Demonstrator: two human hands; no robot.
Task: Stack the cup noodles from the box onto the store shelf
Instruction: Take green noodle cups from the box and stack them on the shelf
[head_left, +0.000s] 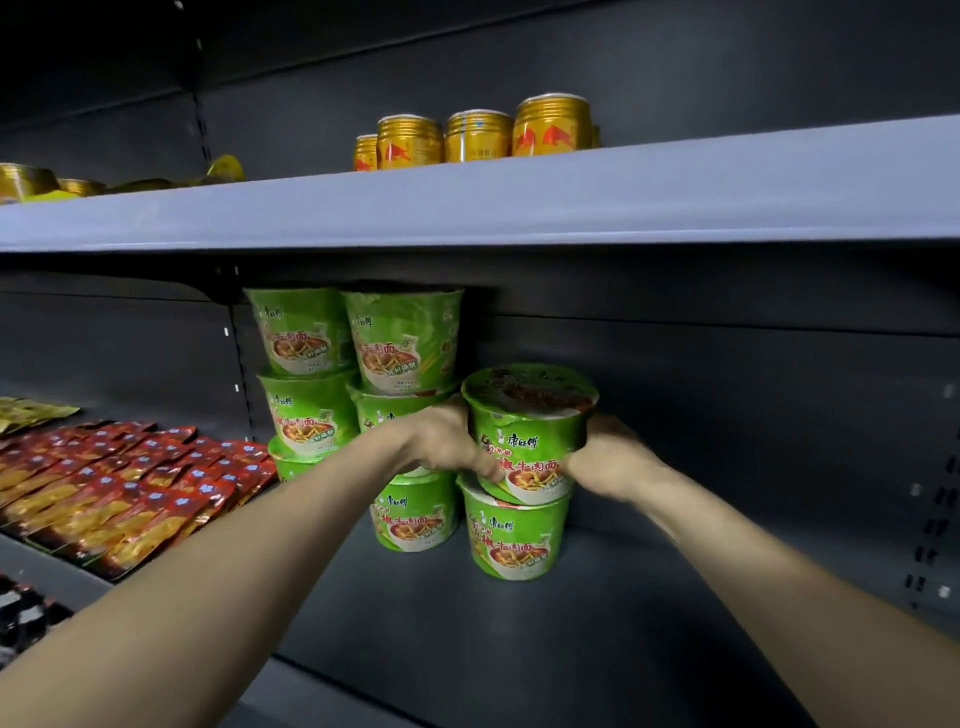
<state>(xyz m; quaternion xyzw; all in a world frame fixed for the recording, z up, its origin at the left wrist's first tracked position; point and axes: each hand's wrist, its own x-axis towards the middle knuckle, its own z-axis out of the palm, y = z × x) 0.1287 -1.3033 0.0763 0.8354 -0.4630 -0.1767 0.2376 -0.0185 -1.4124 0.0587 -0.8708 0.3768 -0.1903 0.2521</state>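
Both hands, left (447, 441) and right (608, 457), grip a green noodle cup (530, 431); it sits atop another cup (511, 535)

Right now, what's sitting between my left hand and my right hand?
In the head view, one green noodle cup, gripped by the left hand and right hand from either side.

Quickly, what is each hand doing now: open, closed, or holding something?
Left hand: closed, fingers gripping the left side of the green cup noodle.
Right hand: closed, gripping the right side of the same cup.
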